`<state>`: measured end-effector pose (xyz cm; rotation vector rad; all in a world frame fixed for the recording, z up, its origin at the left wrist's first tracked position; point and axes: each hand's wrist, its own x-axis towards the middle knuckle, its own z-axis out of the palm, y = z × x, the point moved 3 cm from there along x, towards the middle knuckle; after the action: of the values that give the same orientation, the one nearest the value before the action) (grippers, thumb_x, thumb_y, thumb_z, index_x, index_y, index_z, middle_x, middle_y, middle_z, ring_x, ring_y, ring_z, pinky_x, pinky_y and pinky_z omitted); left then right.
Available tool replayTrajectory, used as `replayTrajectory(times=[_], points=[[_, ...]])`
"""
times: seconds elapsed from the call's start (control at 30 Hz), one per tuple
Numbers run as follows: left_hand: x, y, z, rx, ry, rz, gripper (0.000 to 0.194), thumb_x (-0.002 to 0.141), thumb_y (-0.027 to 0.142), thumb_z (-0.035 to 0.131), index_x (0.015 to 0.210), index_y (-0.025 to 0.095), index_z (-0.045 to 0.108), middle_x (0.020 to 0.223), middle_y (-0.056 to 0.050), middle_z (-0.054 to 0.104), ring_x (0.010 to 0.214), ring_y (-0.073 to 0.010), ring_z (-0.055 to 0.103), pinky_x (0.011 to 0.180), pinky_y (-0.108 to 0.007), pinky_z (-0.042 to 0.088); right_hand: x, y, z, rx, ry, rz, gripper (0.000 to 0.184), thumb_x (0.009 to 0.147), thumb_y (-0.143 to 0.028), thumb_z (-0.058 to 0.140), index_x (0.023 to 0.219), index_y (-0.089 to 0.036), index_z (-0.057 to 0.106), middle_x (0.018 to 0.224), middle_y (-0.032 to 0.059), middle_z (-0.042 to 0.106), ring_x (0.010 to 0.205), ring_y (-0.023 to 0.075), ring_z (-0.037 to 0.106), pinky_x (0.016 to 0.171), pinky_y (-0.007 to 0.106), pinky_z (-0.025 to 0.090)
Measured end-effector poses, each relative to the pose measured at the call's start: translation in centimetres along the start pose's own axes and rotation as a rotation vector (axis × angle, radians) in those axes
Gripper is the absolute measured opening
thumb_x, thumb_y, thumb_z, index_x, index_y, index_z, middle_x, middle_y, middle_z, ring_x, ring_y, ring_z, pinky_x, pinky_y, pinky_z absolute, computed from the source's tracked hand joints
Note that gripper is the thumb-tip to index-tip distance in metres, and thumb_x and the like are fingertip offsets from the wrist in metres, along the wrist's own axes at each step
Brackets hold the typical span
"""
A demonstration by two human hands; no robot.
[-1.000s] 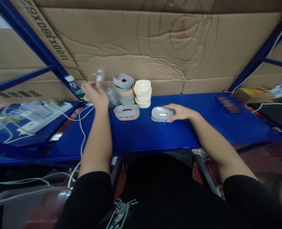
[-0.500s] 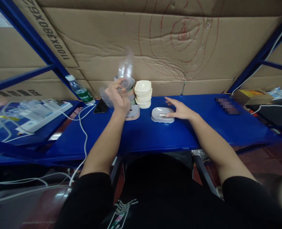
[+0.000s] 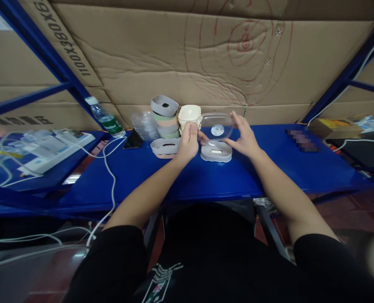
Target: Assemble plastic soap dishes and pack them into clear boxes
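Observation:
A clear plastic lid with a round white sticker is held up on edge between my hands. My left hand pinches its left end, with fingers closed. At the right end, my right hand holds the rim between thumb and fingers. Just below the lid, a grey oval plastic piece with a slot lies on the table. Left of my left hand sits another grey slotted piece with a pinkish rim beneath it.
Behind stand a stack of cream containers, a stack of coloured plastic pieces and nested clear lids. A dark phone, a water bottle and white cables are on the left. A cardboard box is at right.
My left hand has brought the clear lid down and right from above the coloured stack. My right hand has left the grey piece and taken the lid's right end.

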<state>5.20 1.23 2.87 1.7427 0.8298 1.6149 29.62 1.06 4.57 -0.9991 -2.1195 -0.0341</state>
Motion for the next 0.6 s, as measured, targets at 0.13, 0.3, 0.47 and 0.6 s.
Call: replayTrajectory(times=[0.13,0.3,0.47,0.6], points=[[0.7,-1.5,-0.3,-0.04,0.02,-0.113,0.065,0.105,0.086,0.031,0.109,0.025,0.056,0.062,0.002,0.065,0.043,-0.0141,0.058,0.046,-0.028,0.046,0.0,-0.5,0.0,-0.009,-0.073,-0.044,0.115,0.089,-0.072,0.076,0.179,-0.037,0.014,0.178,0.0088,0.041,0.161,0.0479,0.04,0.126,0.069,0.044],[0.8,-1.9,-0.7,0.025,-0.008,-0.173,0.067,0.109,0.078,0.034,0.134,0.022,0.06,0.066,0.001,0.068,0.04,-0.0129,0.056,0.042,-0.025,0.045,-0.2,-0.4,0.1,0.002,-0.121,-0.036,0.116,0.084,-0.076,0.08,0.178,-0.038,0.023,0.175,0.0083,0.046,0.159,0.0461,0.044,0.127,0.069,0.043],[0.9,-1.8,-1.5,0.198,-0.027,-0.095,0.061,0.111,0.069,0.04,0.141,0.022,0.065,0.1,-0.009,0.079,0.049,-0.0118,0.061,0.049,-0.028,0.053,-0.3,0.3,0.0,0.021,-0.149,-0.02,0.112,0.081,-0.076,0.081,0.175,-0.038,0.033,0.169,0.0098,0.054,0.152,0.0447,0.053,0.125,0.07,0.044],[1.1,-1.4,-2.0,0.431,-0.096,0.041,0.064,0.107,0.067,0.052,0.148,0.02,0.065,0.132,-0.015,0.072,0.075,-0.0173,0.07,0.078,-0.038,0.064,-0.3,0.7,-0.3,0.019,-0.152,0.005,0.112,0.079,-0.076,0.083,0.173,-0.034,0.039,0.165,0.0124,0.058,0.149,0.0461,0.056,0.124,0.07,0.045]])
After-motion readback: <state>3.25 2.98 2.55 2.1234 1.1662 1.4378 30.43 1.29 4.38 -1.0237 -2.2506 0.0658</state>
